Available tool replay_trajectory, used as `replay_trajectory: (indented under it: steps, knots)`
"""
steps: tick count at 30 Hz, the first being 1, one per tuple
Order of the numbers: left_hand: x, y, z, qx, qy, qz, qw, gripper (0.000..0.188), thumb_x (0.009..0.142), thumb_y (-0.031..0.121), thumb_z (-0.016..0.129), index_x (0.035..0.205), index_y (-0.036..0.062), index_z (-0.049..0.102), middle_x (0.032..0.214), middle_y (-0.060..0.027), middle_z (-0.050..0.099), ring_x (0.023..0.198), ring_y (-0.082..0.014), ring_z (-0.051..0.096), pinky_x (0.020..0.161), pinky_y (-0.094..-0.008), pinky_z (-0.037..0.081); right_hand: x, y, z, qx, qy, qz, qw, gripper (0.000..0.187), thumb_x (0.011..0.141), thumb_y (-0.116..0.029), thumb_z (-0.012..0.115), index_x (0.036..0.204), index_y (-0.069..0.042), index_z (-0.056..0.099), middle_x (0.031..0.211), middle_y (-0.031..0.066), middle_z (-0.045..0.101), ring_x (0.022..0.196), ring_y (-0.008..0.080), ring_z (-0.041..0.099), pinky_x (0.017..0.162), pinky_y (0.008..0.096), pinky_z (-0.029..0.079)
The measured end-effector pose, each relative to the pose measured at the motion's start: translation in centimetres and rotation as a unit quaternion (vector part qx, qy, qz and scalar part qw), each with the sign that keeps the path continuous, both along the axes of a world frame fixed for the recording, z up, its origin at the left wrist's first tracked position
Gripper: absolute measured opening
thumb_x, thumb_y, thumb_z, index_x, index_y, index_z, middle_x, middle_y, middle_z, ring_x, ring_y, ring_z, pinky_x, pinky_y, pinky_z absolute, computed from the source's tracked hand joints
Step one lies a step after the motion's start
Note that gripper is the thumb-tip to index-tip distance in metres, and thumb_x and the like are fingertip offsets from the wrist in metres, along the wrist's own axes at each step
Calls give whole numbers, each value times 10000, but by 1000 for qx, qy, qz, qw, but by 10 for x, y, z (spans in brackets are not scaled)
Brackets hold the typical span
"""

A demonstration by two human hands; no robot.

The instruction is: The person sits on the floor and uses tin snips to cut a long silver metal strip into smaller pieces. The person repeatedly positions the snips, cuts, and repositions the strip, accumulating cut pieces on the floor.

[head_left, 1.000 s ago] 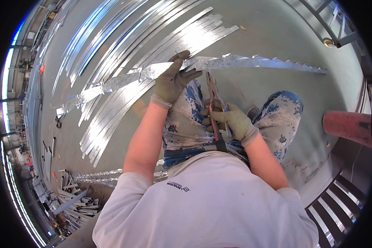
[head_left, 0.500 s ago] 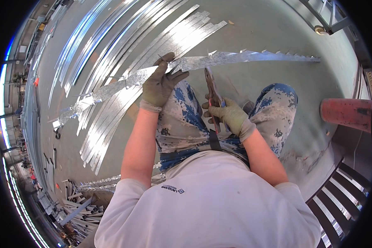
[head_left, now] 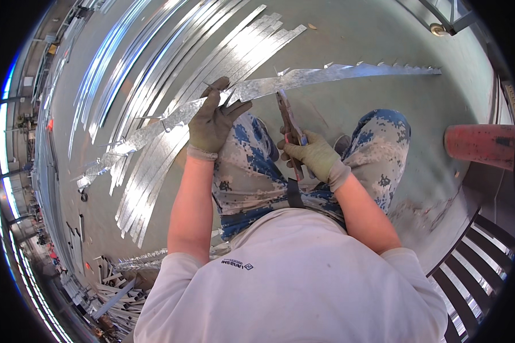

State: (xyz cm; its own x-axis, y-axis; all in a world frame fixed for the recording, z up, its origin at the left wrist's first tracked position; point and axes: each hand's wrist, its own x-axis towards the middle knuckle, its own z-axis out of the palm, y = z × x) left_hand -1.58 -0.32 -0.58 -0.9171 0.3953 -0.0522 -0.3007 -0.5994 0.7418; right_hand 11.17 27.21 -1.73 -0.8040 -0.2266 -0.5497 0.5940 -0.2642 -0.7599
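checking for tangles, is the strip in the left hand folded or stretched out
Stretched out: the strip extends past both sides of the left hand.

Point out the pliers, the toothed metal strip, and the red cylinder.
Pliers (head_left: pixel 289 119): head view, on the metal front part, ahead of the handles.
Metal strip (head_left: pixel 258 88): head view, on the flat middle stretch.
Red cylinder (head_left: pixel 478 146): head view, on its curved side.

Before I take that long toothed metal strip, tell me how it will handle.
The strip looks thin and long, so it will probably flex. Its projecting tabs could snag. Smooth and shiny, it may slide in the gloved left hand.
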Motion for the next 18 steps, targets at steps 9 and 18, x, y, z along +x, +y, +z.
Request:
replay_trajectory:
  steps: [9,18]
  knots:
    - [5,5,9,-28,-14,33,999,489,1230,297,519,1595,-29,524,1554,-142,596,1201,-380,772,1205,-676,557,-5,4,-13,169,62,62,982,474,1074,-244,801,1488,-56,670,978,44,722,826,133,687,731,310,569]
    - [6,6,10,-40,-10,34,999,502,1217,303,550,1593,-29,528,1565,-139,585,1207,-380,774,1201,-661,568,-4,5,-19,111,38,49,992,418,1074,-260,803,1424,-63,688,947,40,718,789,129,667,713,311,558]
